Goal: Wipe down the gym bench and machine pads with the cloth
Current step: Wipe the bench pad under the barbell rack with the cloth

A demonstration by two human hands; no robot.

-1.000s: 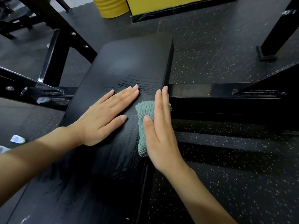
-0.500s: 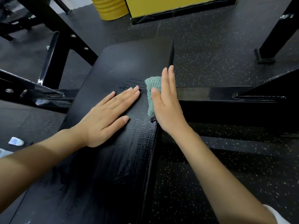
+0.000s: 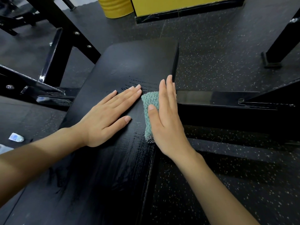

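Head view. DESK: What keeps the green cloth [image 3: 150,101] where it is?

PHOTOGRAPHER: The right hand [image 3: 165,122] lies flat on it, fingers straight and pressed together, thumb resting on the weave. It pins the cloth to the right edge of the black bench [image 3: 129,65], about midway along the pad. Whether the cloth wraps over the side, I cannot tell.

DESK: And the left hand [image 3: 107,117]?

PHOTOGRAPHER: Palm down on the pad, fingers straight and slightly spread, holding nothing. Its fingertips sit just beside the cloth's left edge. It reads as a brace, taking weight while the other hand rubs.

DESK: How far along is the job?

PHOTOGRAPHER: Shiny streaks cover the near half and stop just past the fingertips. The far end looks dull, so it likely waits its turn.

DESK: What differs from half a second ago?

PHOTOGRAPHER: The right hand and cloth sit nearer now, drawn back along the same edge; then they reached past the left fingertips. A second ago they were nearer still, so this looks like a back-and-forth stroke. The left hand has barely shifted. The speckled floor [image 3: 227,46] and the steel bar [image 3: 211,98] on the right look unchanged.
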